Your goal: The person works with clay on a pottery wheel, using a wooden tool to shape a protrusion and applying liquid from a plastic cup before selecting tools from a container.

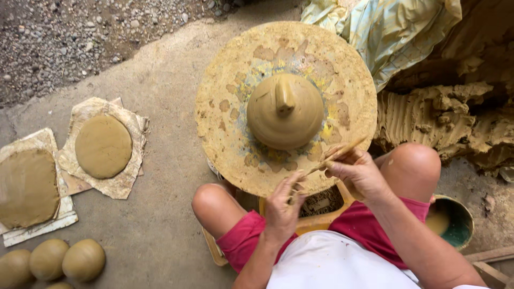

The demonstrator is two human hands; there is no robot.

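Observation:
A domed clay piece (285,111) with a small knob on top sits in the middle of a round, clay-smeared wheel disc (230,80). My right hand (356,171) is at the disc's near right edge, gripping a thin wooden stick (337,156) that slants up to the right. My left hand (282,206) is below the disc's near edge, fingers closed on the stick's lower end. Both hands are smeared with clay. My bare knees flank a yellow frame under the disc.
Two flat clay discs (103,145) (27,187) lie on paper at left. Several clay balls (83,259) sit at bottom left. A big raw clay heap (439,120) and plastic sheet (396,27) are at right. A green bowl (455,225) of slurry is by my right thigh.

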